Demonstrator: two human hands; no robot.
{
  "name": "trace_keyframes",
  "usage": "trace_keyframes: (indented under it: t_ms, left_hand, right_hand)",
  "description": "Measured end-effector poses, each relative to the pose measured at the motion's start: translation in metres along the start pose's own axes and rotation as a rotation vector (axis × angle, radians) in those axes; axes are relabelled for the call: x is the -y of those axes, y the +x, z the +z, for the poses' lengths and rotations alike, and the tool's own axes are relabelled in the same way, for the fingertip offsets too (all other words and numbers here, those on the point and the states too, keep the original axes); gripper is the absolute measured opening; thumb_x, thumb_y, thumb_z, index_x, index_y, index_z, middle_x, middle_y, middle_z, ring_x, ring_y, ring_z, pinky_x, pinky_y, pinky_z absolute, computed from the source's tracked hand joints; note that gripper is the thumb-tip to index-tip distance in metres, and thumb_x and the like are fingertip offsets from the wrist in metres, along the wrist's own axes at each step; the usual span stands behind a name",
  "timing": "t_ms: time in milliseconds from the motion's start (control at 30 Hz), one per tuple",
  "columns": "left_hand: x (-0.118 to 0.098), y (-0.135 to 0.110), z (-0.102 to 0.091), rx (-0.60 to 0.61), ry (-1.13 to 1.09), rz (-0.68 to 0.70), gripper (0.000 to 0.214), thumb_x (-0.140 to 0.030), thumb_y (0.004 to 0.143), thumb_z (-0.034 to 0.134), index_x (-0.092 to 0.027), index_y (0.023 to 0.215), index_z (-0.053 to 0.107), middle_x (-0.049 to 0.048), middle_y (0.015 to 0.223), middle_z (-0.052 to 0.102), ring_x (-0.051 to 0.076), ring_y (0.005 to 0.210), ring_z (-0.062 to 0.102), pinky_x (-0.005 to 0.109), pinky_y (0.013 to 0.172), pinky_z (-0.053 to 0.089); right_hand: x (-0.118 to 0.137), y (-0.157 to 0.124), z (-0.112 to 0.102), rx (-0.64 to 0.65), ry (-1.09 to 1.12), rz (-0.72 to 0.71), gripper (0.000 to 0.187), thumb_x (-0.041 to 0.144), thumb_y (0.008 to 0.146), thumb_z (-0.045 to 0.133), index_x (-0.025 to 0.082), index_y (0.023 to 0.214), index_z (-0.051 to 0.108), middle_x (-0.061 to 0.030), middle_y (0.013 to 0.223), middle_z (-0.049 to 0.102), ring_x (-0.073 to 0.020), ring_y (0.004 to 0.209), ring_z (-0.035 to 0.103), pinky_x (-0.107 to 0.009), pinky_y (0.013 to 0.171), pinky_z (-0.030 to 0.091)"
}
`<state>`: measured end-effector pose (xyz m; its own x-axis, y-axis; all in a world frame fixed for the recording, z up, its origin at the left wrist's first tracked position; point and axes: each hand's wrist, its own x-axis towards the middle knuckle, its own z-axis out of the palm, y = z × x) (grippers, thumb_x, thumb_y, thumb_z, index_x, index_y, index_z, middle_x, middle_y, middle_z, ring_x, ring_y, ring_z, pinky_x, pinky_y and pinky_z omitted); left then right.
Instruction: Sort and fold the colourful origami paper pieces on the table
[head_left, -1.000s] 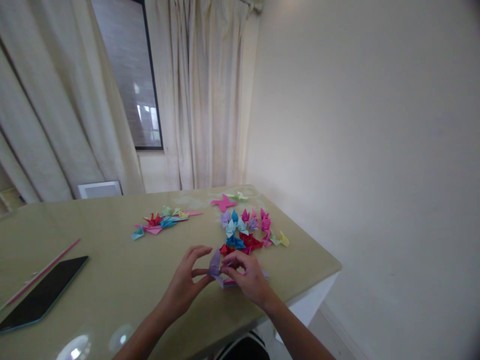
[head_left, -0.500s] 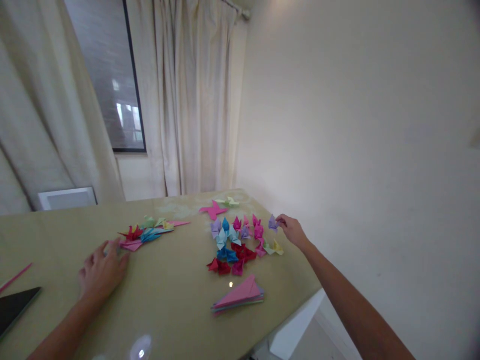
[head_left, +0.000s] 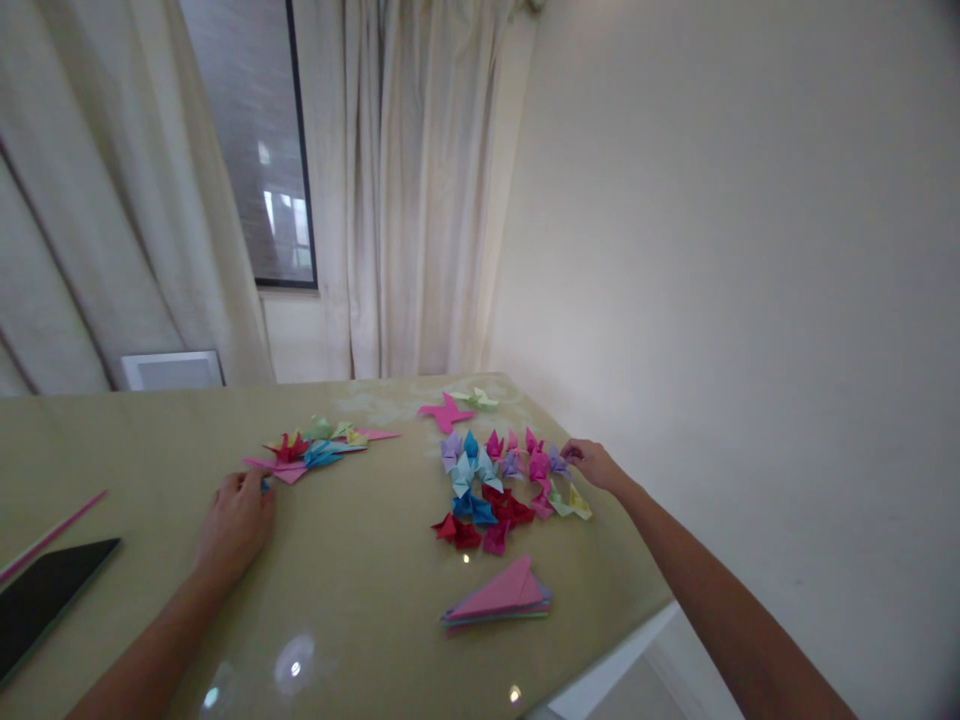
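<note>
My right hand (head_left: 592, 465) pinches a purple origami crane (head_left: 558, 461) at the right edge of the grouped folded cranes (head_left: 538, 466). These are pink, blue, red, purple, green and yellow. My left hand (head_left: 236, 525) rests on the table with its fingers curled. A bit of blue folded paper (head_left: 266, 485) shows at its fingertips, mostly hidden by the hand. Just beyond it lies a loose pile of flat folded paper pieces (head_left: 322, 454) in red, pink, blue and green.
A stack of folded paper triangles (head_left: 504, 592) lies near the table's front. Farther back are a pink pinwheel-like paper shape (head_left: 448, 412) and a pale green one (head_left: 478, 398). At left are a dark tablet-like slab (head_left: 52, 600) and a pink stick (head_left: 60, 532). The wall (head_left: 712, 300) borders the right.
The purple crane has come down from the air beside the group to its right edge, still in my right hand. My left fingers have curled in, and blue paper now shows there. The view has shifted.
</note>
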<state>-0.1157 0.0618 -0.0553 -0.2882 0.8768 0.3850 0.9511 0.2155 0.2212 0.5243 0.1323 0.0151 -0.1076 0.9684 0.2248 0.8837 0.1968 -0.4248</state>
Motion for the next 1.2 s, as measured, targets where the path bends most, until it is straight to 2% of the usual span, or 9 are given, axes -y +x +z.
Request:
trace_keyframes:
  t_ms: [267,400,533,633,767,900,1033,1100,1200]
  left_hand:
    - [0.004,0.001,0.006,-0.035,-0.067,-0.016,0.045,-0.03,0.104,0.038,-0.006,0.138,0.056,0.022,0.123,0.062,0.033,0.113,0.067,0.046,0.099,0.056]
    - [0.001,-0.002,0.0,-0.112,-0.22,-0.014,0.047,-0.033,0.1,0.041,-0.008,0.137,0.055,0.0206,0.12,0.064,0.035,0.112,0.067,0.05,0.1,0.056]
    - [-0.004,-0.004,-0.012,-0.224,-0.511,-0.041,0.052,-0.036,0.088,0.052,-0.01,0.133,0.055,0.0174,0.114,0.067,0.032,0.1,0.07,0.055,0.098,0.058]
    - [-0.014,-0.012,-0.019,-0.258,-0.57,-0.005,0.054,-0.036,0.084,0.056,-0.013,0.133,0.054,0.0164,0.117,0.067,0.03,0.103,0.071,0.052,0.1,0.06]
    - [-0.052,-0.047,-0.028,-0.204,-0.661,0.204,0.048,-0.035,0.088,0.059,-0.019,0.133,0.055,0.0122,0.121,0.072,0.025,0.105,0.074,0.042,0.098,0.062]
    - [-0.105,-0.105,-0.051,-0.099,-0.754,0.642,0.044,-0.023,0.101,0.056,-0.027,0.145,0.053,0.0099,0.125,0.076,0.023,0.115,0.074,0.043,0.104,0.06]
    - [-0.137,-0.149,-0.076,-0.005,-0.74,0.927,0.05,-0.013,0.107,0.047,-0.033,0.153,0.048,0.0082,0.13,0.075,0.02,0.122,0.071,0.038,0.105,0.059]
    - [-0.142,-0.159,-0.08,-0.004,-0.725,0.932,0.05,-0.015,0.108,0.046,-0.032,0.155,0.046,0.0092,0.131,0.075,0.021,0.123,0.071,0.039,0.106,0.059]
    - [-0.138,-0.157,-0.075,-0.007,-0.665,0.881,0.05,-0.023,0.107,0.051,-0.031,0.157,0.044,0.0119,0.141,0.069,0.025,0.132,0.067,0.044,0.111,0.057]
  right_hand:
    - [0.005,-0.001,-0.003,-0.014,0.005,0.012,0.031,0.006,0.068,0.063,0.018,0.094,0.077,-0.0041,0.09,0.08,-0.0175,0.074,0.07,-0.028,0.075,0.054]
    - [0.016,-0.007,-0.012,-0.115,-0.004,-0.009,0.035,0.002,0.068,0.058,0.017,0.094,0.076,-0.0066,0.093,0.078,-0.0187,0.077,0.068,-0.031,0.08,0.055]
    - [0.052,-0.03,-0.013,-0.307,0.001,-0.061,0.041,0.006,0.08,0.052,0.015,0.113,0.074,-0.0138,0.112,0.071,-0.0251,0.099,0.067,-0.042,0.1,0.052]
    - [0.105,-0.066,0.003,-0.415,0.113,-0.211,0.034,0.019,0.095,0.051,0.019,0.123,0.071,-0.014,0.119,0.068,-0.0276,0.104,0.066,-0.044,0.098,0.054]
    - [0.19,-0.123,0.035,-0.366,0.39,-0.4,0.021,0.03,0.104,0.057,0.026,0.119,0.072,-0.0111,0.118,0.071,-0.0297,0.113,0.066,-0.046,0.101,0.054]
    - [0.247,-0.155,0.067,-0.131,0.684,-0.378,0.031,0.037,0.103,0.067,0.024,0.131,0.069,-0.0081,0.114,0.072,-0.023,0.096,0.07,-0.036,0.089,0.056]
    - [0.262,-0.165,0.086,-0.057,0.839,-0.357,0.027,0.047,0.101,0.071,0.022,0.11,0.077,-0.0043,0.096,0.073,-0.0197,0.083,0.068,-0.03,0.076,0.053]
    - [0.258,-0.169,0.09,-0.074,0.84,-0.339,0.028,0.049,0.099,0.072,0.022,0.094,0.077,-0.003,0.086,0.071,-0.0195,0.079,0.066,-0.03,0.073,0.051]
    - [0.238,-0.173,0.089,-0.113,0.805,-0.318,0.03,0.049,0.098,0.074,0.022,0.087,0.076,-0.0032,0.084,0.072,-0.0198,0.078,0.067,-0.03,0.073,0.052]
